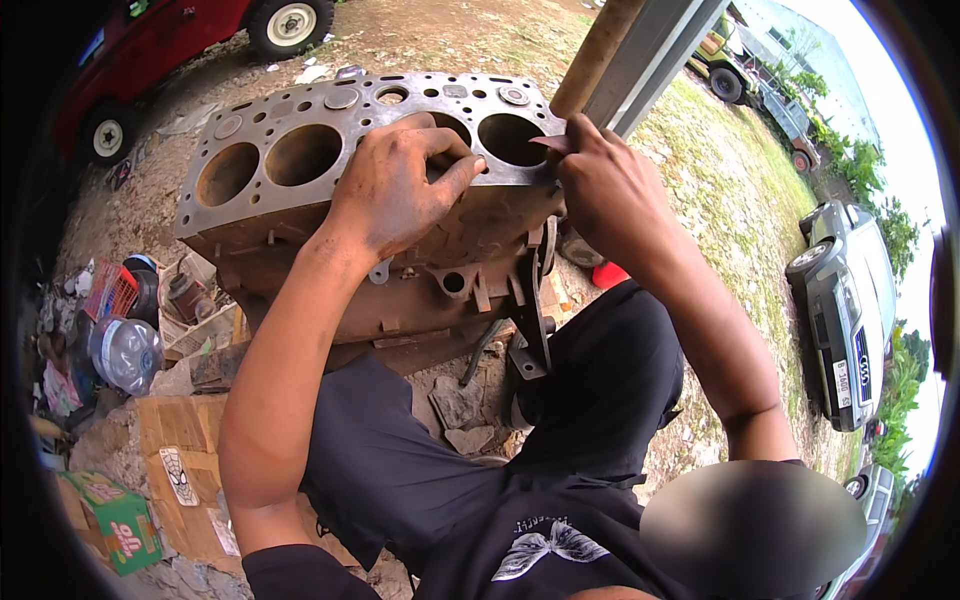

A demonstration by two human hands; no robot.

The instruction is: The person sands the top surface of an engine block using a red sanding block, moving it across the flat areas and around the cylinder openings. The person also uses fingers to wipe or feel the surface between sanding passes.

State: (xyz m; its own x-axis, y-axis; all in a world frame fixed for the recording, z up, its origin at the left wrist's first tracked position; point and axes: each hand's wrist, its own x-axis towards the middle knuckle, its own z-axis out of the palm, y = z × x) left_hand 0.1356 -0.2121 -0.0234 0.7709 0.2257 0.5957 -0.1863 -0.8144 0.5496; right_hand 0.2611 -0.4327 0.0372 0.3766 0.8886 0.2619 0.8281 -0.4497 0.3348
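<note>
An engine block (420,250) of brown, rusty metal stands in front of me, its grey machined deck (290,110) facing up with several round cylinder bores. My left hand (400,185) rests over the deck's near edge, partly covering the third bore from the left. Its thumb and index finger are pinched together; anything between them is too small to make out. At the block's right end, my right hand (612,180) grips a thin, flat, reddish-brown piece (553,144) that looks like folded sandpaper. That piece juts left over the rim of the rightmost bore (510,140).
A metal post (655,65) rises just beyond the block's right end. Lower left lie a clear plastic jug (130,355), flattened cardboard (190,480) and a green box (115,525). A red vehicle (170,45) stands far left; a grey car (848,310) is parked right.
</note>
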